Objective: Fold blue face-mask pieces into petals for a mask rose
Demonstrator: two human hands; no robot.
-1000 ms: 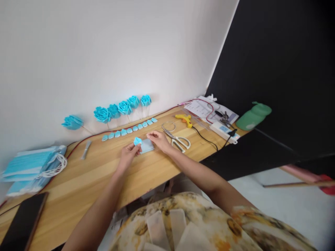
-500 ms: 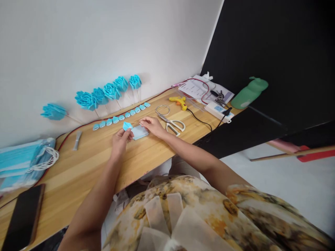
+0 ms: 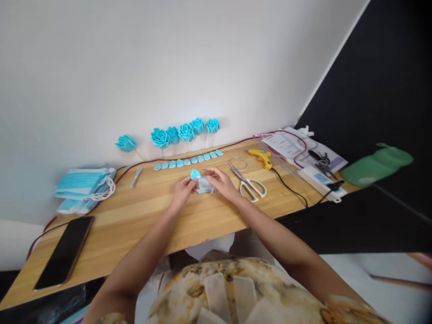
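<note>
My left hand (image 3: 183, 191) pinches a small folded blue piece (image 3: 195, 174) just above the wooden table (image 3: 141, 216). Right beside it, my right hand (image 3: 221, 181) rests with curled fingers on a pale blue rectangle of mask fabric (image 3: 204, 184) lying on the table. The two hands almost touch at the middle of the table. Behind them runs a row of several small folded blue pieces (image 3: 189, 161). Several blue fabric roses on sticks (image 3: 184, 132) lean against the white wall, one more rose (image 3: 125, 143) apart to the left.
White-handled scissors (image 3: 248, 180) lie right of my right hand, a yellow glue gun (image 3: 259, 156) and power strip (image 3: 319, 178) beyond. A stack of blue face masks (image 3: 83, 189) and a black phone (image 3: 64, 252) sit left. A green bottle (image 3: 376, 164) lies far right.
The camera has swung, so everything sits further right and lower in view. My hands have stayed together on the blue fabric, with the left still pinching the folded piece.
</note>
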